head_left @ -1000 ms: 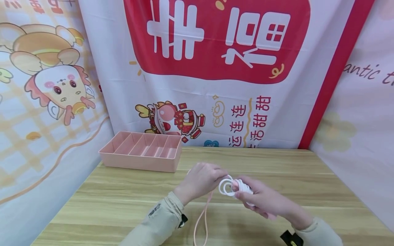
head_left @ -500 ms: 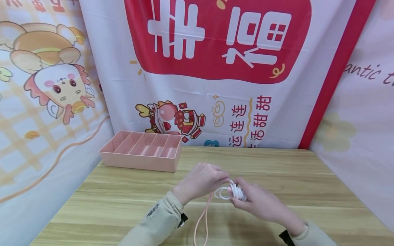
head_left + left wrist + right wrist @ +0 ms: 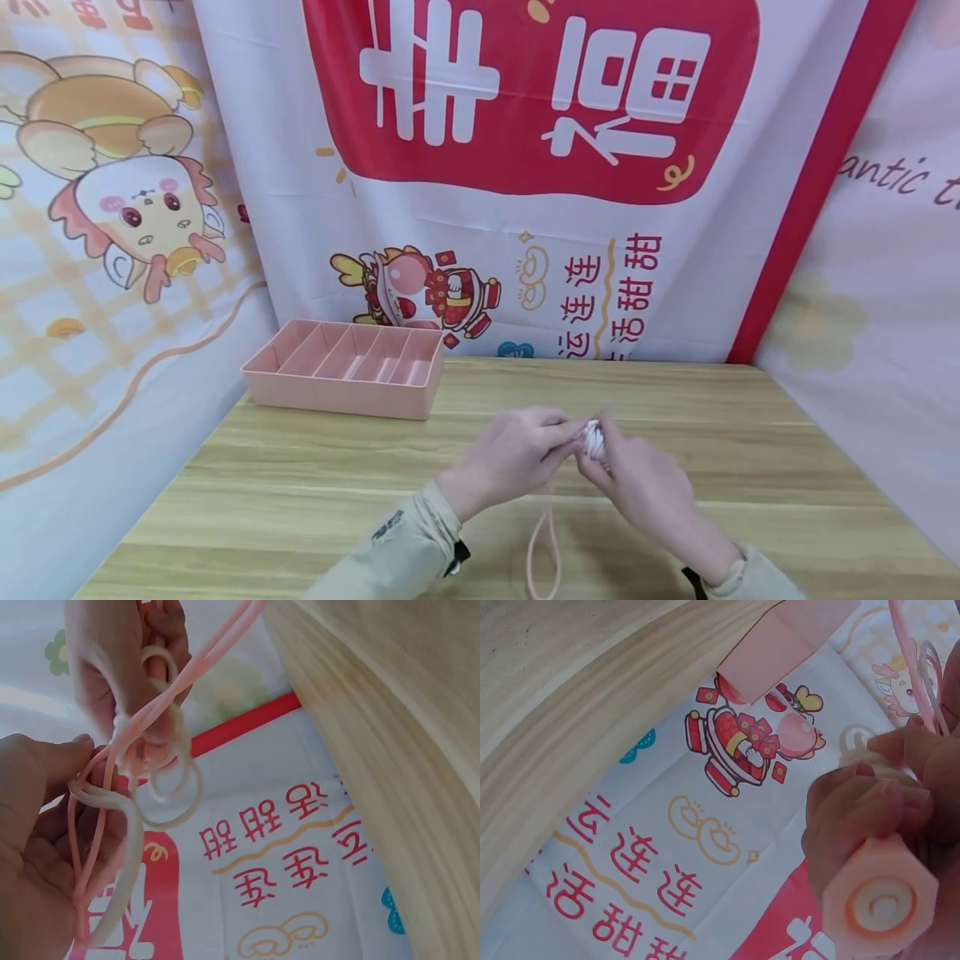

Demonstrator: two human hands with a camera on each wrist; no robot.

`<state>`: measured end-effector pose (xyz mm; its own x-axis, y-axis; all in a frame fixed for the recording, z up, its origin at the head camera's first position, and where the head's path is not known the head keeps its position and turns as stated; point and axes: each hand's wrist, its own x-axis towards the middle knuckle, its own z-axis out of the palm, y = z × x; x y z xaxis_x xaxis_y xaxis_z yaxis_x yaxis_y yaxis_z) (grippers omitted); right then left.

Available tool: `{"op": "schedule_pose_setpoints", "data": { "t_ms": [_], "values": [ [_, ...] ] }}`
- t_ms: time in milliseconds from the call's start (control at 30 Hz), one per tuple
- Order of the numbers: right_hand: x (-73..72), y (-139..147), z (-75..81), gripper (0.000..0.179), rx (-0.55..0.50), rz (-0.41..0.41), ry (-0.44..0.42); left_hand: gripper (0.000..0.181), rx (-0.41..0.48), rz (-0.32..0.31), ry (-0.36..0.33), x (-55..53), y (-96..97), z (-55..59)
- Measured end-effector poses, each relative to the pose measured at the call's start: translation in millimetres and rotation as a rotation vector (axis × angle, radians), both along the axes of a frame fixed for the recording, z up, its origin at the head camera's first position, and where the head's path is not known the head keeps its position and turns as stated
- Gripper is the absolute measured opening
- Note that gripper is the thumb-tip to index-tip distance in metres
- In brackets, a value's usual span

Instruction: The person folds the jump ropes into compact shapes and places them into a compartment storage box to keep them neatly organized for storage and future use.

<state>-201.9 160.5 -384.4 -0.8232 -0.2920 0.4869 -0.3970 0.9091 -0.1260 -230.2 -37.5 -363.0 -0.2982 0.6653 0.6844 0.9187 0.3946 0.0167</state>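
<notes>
My right hand (image 3: 648, 483) grips a pink handle (image 3: 842, 911) whose eight-sided end, with a ringed recess, shows in the right wrist view. White cord (image 3: 594, 443) is wound in tight turns round its other end, partly covered by the fingers. Right beside it, my left hand (image 3: 513, 457) pinches the white cord between thumb and fingers, fingertips at the windings. In the left wrist view a slack white length (image 3: 135, 851) and a doubled pink cord (image 3: 196, 669) run through the left fingers. The pink loop (image 3: 529, 557) hangs below the hands over the table.
A pink box (image 3: 337, 396) with several compartments stands at the back left of the wood-grain table (image 3: 225, 517). Printed cloths (image 3: 420, 217) close off the back and both sides. Dark bands (image 3: 457, 557) show at the sleeves.
Both hands have come together at the windings, the left moving slightly right. The white loop seen between them earlier has shrunk out of sight in the head view, and the pink loop has swung right.
</notes>
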Motion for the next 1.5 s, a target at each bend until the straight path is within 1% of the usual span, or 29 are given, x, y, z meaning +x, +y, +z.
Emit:
{"op": "schedule_pose_setpoints", "data": {
  "t_ms": [100,200,300,367,433,500,633,667,767,833,933,1000,1100,1167,1333,1433,1500],
  "values": [
    [-1.4,3,4.3,0.045,-0.05,-0.025,-0.017,0.028,0.064,-0.029,-0.062,0.3,3.5,-1.8],
    [-2.4,4,8.8,0.049,-0.119,-0.035,-0.034,0.029,0.12,-0.054,-0.102,1.8,6.3,-1.0],
    [-2.8,4,11.8,0.047,-0.197,-0.026,-0.049,0.028,0.169,-0.067,-0.13,2.6,8.1,0.0],
    [-2.6,4,13.3,0.043,-0.268,0.005,-0.074,0.026,0.202,-0.077,-0.164,2.7,8.8,0.0],
    [-2.2,5,15.1,0.039,-0.36,0.063,-0.121,0.025,0.221,-0.082,-0.183,2.3,9.2,-0.6],
    [-1.5,6,17.1,0.037,-0.488,0.134,-0.23,0.024,0.235,-0.085,-0.186,1.5,9.4,-1.6],
    [-1.3,10,20.0,0.036,-0.729,0.257,-0.496,0.024,0.243,-0.081,-0.133,-0.6,9.0,-2.5],
    [-1.3,11,20.5,0.037,-0.773,0.283,-0.554,0.025,0.242,-0.08,-0.115,-1.2,8.7,-2.7],
    [-1.2,14,23.0,0.038,-0.855,0.376,-0.666,0.028,0.229,-0.079,-0.06,-3.4,7.7,-2.8],
    [-0.4,18,25.7,0.038,-0.889,0.428,-0.725,0.03,0.217,-0.084,-0.029,-5.1,7.1,-3.1],
    [0.7,23,30.7,0.039,-0.934,0.479,-0.809,0.032,0.206,-0.09,0.019,-7.7,6.6,-3.4],
    [1.1,25,34.0,0.041,-0.968,0.489,-0.862,0.033,0.209,-0.099,0.04,-8.9,6.5,-3.6],
    [0.7,26,36.8,0.043,-0.995,0.477,-0.907,0.034,0.218,-0.114,0.065,-9.8,6.3,-4.4],
    [0.4,25,37.6,0.044,-0.999,0.456,-0.918,0.035,0.223,-0.121,0.08,-10.0,6.4,-4.9],
    [-0.3,22,38.0,0.047,-1.022,0.382,-0.895,0.039,0.236,-0.137,0.109,-9.6,7.0,-5.9],
    [-0.6,21,38.5,0.048,-1.072,0.347,-0.869,0.036,0.25,-0.134,0.115,-8.8,8.1,-6.5],
    [-1.0,21,38.7,0.047,-1.112,0.339,-0.852,0.032,0.258,-0.12,0.112,-7.8,8.9,-6.9]
  ]
}}
